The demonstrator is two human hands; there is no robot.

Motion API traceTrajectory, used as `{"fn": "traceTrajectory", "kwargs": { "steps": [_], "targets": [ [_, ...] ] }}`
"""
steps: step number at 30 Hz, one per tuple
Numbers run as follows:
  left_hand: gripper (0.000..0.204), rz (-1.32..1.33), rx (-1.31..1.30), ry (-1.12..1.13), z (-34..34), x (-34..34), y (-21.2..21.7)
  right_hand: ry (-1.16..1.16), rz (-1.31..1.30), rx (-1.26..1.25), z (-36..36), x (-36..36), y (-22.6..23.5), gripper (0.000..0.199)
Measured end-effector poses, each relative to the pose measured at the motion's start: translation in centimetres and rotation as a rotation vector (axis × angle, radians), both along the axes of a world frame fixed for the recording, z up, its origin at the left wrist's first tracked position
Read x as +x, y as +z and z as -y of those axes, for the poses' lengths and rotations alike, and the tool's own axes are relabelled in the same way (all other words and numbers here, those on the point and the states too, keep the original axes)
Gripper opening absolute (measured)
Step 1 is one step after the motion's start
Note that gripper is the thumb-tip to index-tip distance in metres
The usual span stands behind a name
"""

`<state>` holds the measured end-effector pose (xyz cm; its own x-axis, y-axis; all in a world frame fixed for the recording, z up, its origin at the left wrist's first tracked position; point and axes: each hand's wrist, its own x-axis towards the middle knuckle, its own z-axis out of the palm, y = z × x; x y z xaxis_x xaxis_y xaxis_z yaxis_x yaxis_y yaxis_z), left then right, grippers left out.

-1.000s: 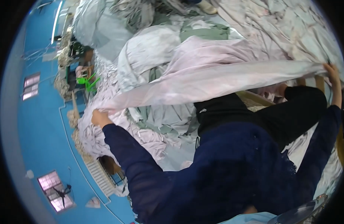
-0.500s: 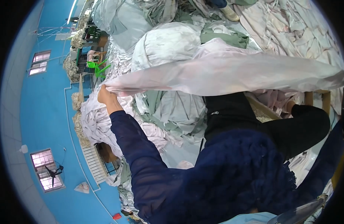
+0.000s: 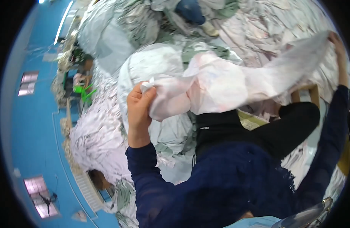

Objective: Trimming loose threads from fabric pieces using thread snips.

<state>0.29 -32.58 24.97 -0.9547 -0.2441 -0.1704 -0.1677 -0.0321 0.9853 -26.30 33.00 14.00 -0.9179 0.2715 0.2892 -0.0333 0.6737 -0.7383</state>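
Observation:
A pale pinkish-white piece of thin fabric [image 3: 220, 85] stretches in front of me from one hand to the other, sagging and folded in the middle. My left hand [image 3: 139, 104] pinches its left end, with a bit of the edge poking up above the thumb. Far out to the right, my right hand [image 3: 336, 43] grips the other end, raised higher than the left. The fabric hangs over my dark-trousered lap. Behind it sits a big white cloth bundle [image 3: 154, 59].
Heaps of pink-white cloth [image 3: 99, 140] and grey-green cloth [image 3: 118, 26] surround me. A wooden frame [image 3: 313, 95] stands by my right leg. Another person's shoe [image 3: 210, 29] shows among the cloth at the top. Against the blue wall [image 3: 34, 140] is a green chair [image 3: 84, 93].
My left hand has come inward and nearer, so the taut fabric now sags in folds. My right hand has come into view, holding the far end. The view has shifted slightly.

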Motion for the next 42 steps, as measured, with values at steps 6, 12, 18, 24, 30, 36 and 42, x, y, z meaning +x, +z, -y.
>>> {"fn": "traceTrajectory", "kwargs": {
  "steps": [6,12,18,24,30,36,42],
  "targets": [
    [0.024,0.016,-0.054,-0.267,-8.4,-1.4,-6.2,0.691,0.221,-0.717,24.8,15.0,-1.2,0.031],
    [0.031,-0.009,0.042,-0.625,-14.5,-3.5,-8.8,0.854,0.465,-1.163,31.5,22.0,-0.6,0.043],
    [0.048,-0.059,-0.117,-0.712,-15.5,-3.9,-12.6,0.500,0.338,-0.953,27.9,22.2,-1.3,0.010],
    [0.022,0.186,-0.087,-0.741,-13.5,-3.4,-14.8,0.356,0.304,-1.152,25.2,22.7,-3.0,0.007],
    [0.012,0.189,0.091,-0.672,-12.7,-3.8,-13.6,0.282,0.361,-1.311,25.3,23.6,-4.5,0.009],
    [0.013,0.169,0.066,-0.655,-12.1,-3.8,-13.7,0.261,0.403,-1.381,26.3,23.9,-5.6,0.010],
    [0.015,0.231,0.088,-0.694,-12.1,-4.2,-14.0,0.389,0.419,-1.089,26.8,23.7,-6.7,0.011]
  ]
}}
